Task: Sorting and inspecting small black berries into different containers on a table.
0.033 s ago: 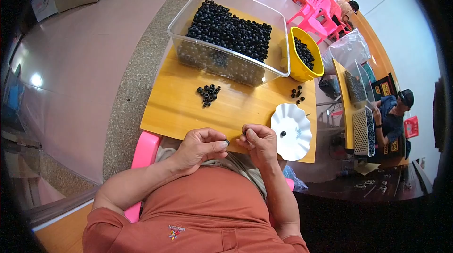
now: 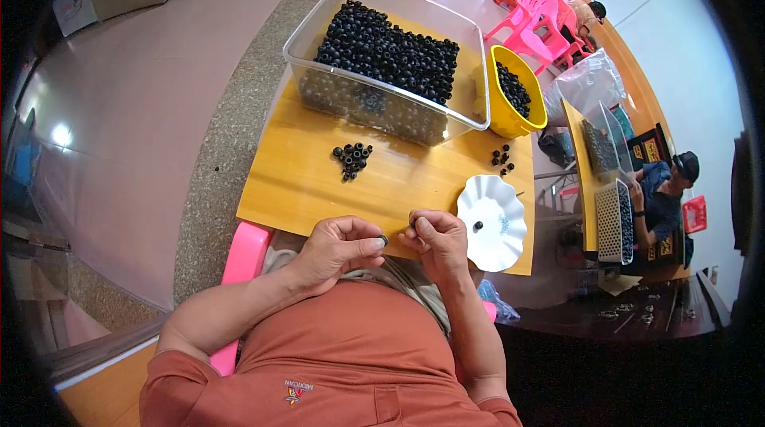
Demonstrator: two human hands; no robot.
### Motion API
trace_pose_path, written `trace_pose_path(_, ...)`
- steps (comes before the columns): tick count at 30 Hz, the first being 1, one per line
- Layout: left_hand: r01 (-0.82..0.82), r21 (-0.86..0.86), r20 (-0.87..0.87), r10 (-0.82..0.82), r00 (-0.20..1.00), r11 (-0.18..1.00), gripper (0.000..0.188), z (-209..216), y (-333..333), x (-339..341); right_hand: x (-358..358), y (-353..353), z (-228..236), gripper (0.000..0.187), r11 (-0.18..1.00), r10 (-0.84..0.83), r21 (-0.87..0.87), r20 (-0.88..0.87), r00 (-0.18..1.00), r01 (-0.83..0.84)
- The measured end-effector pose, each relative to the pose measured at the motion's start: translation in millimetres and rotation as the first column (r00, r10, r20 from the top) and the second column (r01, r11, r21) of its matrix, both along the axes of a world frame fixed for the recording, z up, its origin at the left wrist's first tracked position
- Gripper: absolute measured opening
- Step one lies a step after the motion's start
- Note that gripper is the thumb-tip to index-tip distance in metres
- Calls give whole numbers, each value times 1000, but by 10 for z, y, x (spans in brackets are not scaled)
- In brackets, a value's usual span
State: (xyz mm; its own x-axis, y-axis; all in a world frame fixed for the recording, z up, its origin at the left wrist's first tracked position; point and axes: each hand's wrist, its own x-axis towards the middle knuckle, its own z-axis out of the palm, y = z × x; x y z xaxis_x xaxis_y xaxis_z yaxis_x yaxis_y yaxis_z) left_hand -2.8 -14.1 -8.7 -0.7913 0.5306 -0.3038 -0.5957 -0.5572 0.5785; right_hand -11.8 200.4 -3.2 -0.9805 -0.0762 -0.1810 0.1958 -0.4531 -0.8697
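Observation:
My left hand is closed in a pinch, with a small black bead-like piece between thumb and fingertips. Opposite it, my right hand pinches another dark piece, mostly covered by the fingers. Both hands hover at the table's front edge, a short gap apart. Beyond them a loose cluster of black pieces, round with holes, lies on the yellow wooden table. Right of my right hand sits a white scalloped dish with one black piece in it.
A large clear bin heaped with black pieces stands at the back, beside a yellow tub of similar ones. Several pieces lie in front of the tub. Pink chairs and a co-worker at another table are to the right.

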Motion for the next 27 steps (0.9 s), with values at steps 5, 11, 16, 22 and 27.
trace_pose_path(5,-5,2,4,5,1000,1000,15,1,2,0,-13,24,35,18,1000,5,17,86,996,-6)
trace_pose_path(11,-7,4,14,7,1000,1000,15,-9,-1,1,-7,38,-5,21,998,64,25,36,997,-64)
trace_pose_path(16,-10,-11,12,11,1000,1000,14,9,1,3,-18,65,-22,17,997,82,12,13,997,-83)
trace_pose_path(22,-36,-8,11,36,999,999,15,4,10,9,2,27,-5,14,995,98,-3,-7,995,-98)
trace_pose_path(27,-21,-26,19,21,1000,999,16,15,16,8,43,-28,40,13,992,124,-28,-51,991,-126)
